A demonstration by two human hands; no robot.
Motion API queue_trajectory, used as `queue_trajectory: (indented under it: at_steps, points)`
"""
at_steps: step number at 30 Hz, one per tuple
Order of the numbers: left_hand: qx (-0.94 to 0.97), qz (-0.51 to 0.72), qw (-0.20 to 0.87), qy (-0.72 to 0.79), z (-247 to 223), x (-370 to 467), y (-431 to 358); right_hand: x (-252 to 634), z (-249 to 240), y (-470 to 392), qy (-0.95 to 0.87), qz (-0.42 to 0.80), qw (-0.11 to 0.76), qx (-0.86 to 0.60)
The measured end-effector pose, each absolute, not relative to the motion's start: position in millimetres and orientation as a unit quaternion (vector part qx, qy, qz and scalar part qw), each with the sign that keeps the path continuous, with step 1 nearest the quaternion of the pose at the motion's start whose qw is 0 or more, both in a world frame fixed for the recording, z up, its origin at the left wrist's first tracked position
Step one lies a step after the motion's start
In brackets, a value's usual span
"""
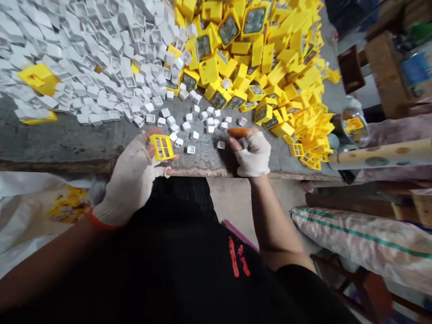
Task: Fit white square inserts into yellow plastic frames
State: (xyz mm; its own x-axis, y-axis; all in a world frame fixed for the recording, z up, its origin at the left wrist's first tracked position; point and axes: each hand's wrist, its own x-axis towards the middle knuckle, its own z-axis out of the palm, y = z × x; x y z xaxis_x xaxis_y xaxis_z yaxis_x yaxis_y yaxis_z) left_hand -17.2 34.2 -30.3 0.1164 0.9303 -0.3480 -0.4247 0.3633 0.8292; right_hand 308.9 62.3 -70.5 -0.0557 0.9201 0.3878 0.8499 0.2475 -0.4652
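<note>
My left hand [130,177], in a white fingerless glove with an orange cuff, grips a small yellow plastic frame [162,147] with rectangular openings, just above the table's front edge. Across from it, my right hand [254,152] wears a similar glove and an orange cover on one finger. Its thumb and that finger are apart, with nothing visible between them; the other fingers curl inward. A small white plastic cap [220,145] lies just left of the right thumb. Another loose white cap [191,149] rests between the hands, with several more scattered behind it.
White plastic caps [101,58] are heaped at the back left. Yellow plastic housings [243,72] pile up at the back right, with small yellow frames [308,155] at their near edge. A clear container [356,128] stands right of the grey table [84,148]. A striped sack [364,238] lies lower right.
</note>
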Motion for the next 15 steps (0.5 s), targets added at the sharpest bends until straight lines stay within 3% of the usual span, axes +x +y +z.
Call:
queue_trajectory:
  at_steps: [10,12,15]
  points:
    - [0.230,0.479,0.722,0.444,-27,-27,2,228,-50,97,-0.825,0.005,0.089,-0.559]
    - [0.225,0.473,0.733,0.433,-24,-25,1,227,-40,94,-0.824,0.013,0.092,-0.559]
    - [0.216,0.442,0.764,0.418,-25,-22,1,224,-23,67,-0.833,0.039,0.189,-0.519]
